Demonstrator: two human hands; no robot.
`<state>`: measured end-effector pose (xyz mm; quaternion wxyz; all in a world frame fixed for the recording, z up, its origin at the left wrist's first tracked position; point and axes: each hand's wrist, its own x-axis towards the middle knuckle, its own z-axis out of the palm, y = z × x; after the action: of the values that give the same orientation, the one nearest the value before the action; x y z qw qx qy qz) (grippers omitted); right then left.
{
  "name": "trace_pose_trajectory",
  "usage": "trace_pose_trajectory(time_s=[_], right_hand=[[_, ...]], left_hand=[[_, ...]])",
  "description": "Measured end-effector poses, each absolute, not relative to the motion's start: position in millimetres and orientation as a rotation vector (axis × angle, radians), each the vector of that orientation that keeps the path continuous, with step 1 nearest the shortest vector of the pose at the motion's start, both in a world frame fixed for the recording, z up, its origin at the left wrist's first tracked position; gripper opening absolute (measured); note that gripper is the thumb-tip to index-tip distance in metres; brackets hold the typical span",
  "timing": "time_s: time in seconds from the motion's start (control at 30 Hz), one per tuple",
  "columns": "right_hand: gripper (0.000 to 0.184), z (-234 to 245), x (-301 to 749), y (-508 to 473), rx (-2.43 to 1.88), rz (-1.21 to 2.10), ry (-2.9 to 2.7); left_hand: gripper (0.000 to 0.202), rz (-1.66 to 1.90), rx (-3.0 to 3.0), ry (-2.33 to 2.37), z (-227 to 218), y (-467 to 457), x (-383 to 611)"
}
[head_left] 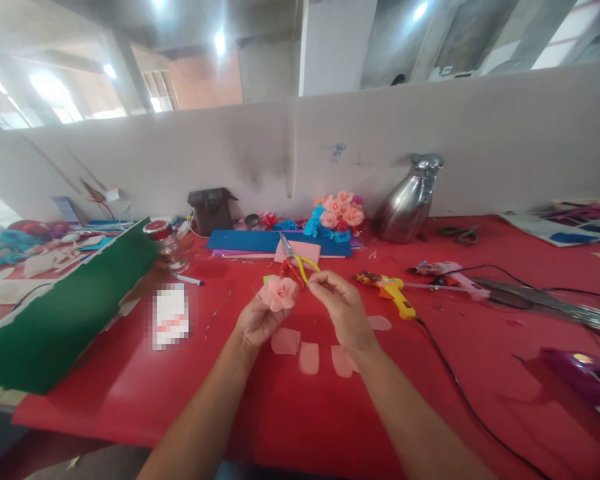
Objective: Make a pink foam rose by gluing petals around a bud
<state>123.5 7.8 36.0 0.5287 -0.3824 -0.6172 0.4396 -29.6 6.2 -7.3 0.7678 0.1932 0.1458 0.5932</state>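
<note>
A pink crepe-paper flower [279,293] is held in my left hand [260,323], its petals facing up and toward me. My right hand [341,307] is closed in a pinch just right of the flower; anything between its fingertips is too small to make out. Just beyond those fingertips are pliers [295,257] with yellow and red handles, their jaws pointing away over folded pink paper [307,251]. Cut pink petals lie below my hands: one on the left [285,341], a middle petal [309,359], and others partly under my right wrist. Another petal [380,323] is right of that wrist.
A yellow glue gun [397,297] and a pink glue gun [460,279] lie at right with cords. Behind are finished paper flowers [343,213], a steel jug [410,197] and scissors [459,233]. A glass jar [167,247] and green board [75,307] stand left on the red table [280,420].
</note>
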Motion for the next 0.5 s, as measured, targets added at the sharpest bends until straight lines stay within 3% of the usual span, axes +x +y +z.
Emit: trace_pose_trajectory(time_s=[0.5], right_hand=[[0.014, 30.2, 112.8, 4.7, -0.923, 1.174, -1.434]], left_hand=[[0.032, 1.367, 0.337, 0.368, -9.1, 6.7, -25.1]])
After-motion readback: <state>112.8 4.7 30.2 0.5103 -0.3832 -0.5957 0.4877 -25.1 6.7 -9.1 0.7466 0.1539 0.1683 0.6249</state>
